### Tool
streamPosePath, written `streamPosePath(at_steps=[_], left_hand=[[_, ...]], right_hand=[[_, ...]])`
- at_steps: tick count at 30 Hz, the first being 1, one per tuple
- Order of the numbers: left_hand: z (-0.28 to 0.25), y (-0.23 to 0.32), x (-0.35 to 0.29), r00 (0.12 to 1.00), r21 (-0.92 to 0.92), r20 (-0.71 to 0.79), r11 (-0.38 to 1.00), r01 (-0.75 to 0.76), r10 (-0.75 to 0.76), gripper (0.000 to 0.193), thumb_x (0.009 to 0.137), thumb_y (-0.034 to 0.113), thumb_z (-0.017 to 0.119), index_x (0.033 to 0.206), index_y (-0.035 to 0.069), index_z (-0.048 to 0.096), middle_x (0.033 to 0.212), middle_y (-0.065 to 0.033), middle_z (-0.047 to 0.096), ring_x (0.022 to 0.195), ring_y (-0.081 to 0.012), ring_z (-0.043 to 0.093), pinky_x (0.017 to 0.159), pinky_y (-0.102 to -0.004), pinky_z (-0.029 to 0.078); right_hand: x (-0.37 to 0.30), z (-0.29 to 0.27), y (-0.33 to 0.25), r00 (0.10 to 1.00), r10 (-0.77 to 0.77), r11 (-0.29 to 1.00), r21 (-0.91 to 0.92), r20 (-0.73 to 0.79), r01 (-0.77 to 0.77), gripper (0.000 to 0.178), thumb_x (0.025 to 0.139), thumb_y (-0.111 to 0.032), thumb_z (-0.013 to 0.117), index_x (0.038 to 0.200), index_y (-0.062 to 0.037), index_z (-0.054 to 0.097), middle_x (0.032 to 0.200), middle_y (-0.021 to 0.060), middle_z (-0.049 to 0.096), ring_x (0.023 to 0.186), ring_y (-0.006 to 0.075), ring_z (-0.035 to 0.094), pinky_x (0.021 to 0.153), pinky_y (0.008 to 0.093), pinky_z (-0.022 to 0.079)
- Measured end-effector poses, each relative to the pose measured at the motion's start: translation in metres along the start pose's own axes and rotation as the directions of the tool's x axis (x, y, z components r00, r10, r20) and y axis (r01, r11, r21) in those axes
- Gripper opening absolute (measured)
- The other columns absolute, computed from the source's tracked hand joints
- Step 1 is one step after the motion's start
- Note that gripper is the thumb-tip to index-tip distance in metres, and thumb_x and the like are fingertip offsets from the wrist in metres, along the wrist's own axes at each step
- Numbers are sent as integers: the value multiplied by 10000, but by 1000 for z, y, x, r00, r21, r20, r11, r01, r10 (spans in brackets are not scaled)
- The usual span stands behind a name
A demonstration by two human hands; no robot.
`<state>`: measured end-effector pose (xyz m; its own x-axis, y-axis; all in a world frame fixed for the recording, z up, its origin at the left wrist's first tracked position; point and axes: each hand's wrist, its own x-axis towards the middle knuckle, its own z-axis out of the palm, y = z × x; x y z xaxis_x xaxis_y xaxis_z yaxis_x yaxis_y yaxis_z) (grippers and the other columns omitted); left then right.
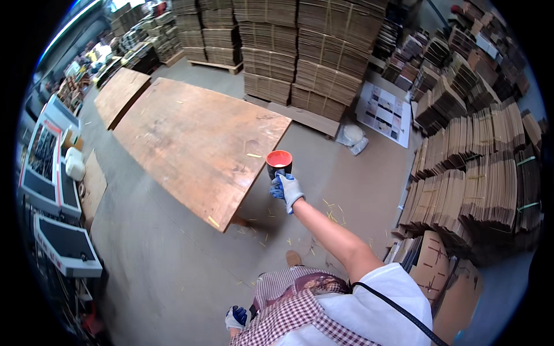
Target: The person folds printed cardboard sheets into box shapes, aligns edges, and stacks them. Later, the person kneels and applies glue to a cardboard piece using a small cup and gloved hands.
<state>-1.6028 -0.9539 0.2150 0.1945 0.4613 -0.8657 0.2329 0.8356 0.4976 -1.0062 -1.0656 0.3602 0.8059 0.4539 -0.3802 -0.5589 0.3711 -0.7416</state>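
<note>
A cup (pixel 279 160), black outside and red-orange inside, is in my right hand (pixel 287 190), which wears a white and blue work glove. My right arm stretches forward, and the cup is beside the near right corner of a wooden table (pixel 190 138). Something pale shows at the bottom of the cup. My left hand (pixel 236 318), gloved the same way, hangs low at my side with its fingers curled in, and nothing shows in it.
Tall bundled stacks of flat cardboard (pixel 323 57) stand on pallets behind the table. More cardboard bundles (pixel 479 173) line the right side. A grey machine (pixel 63 242) stands at the left. Yellow strap scraps (pixel 332 216) and a plastic bag (pixel 352 137) lie on the floor.
</note>
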Motion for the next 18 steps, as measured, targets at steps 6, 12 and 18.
streamPosePath(at_steps=[6,12,18], left_hand=[[177,124,24,919,97,-46,917,-387,393,306,975,312,585,1159,71,620,1055,-104,693,876,-237,682,782,-353,547],[465,288,17,574,239,228,526,-816,787,330,991,125,597,1285,-23,572,1199,-105,642,1046,-196,647,942,-335,526],[774,385,34,181,454,724,-263,-851,666,394,940,119,629,1316,16,580,1310,-147,613,1204,-270,585,1049,-370,445]], right_hand=[[111,-56,-12,990,39,983,183,-135,-14,188,964,-282,619,1034,-108,610,765,65,651,593,233,663,535,361,591],[223,-137,-44,890,280,959,65,-360,-275,227,947,-327,633,987,-105,604,725,84,627,569,274,678,504,384,594],[380,-233,-107,780,327,903,-69,-533,-425,170,952,-288,630,944,-120,602,752,53,625,520,228,643,465,344,562]])
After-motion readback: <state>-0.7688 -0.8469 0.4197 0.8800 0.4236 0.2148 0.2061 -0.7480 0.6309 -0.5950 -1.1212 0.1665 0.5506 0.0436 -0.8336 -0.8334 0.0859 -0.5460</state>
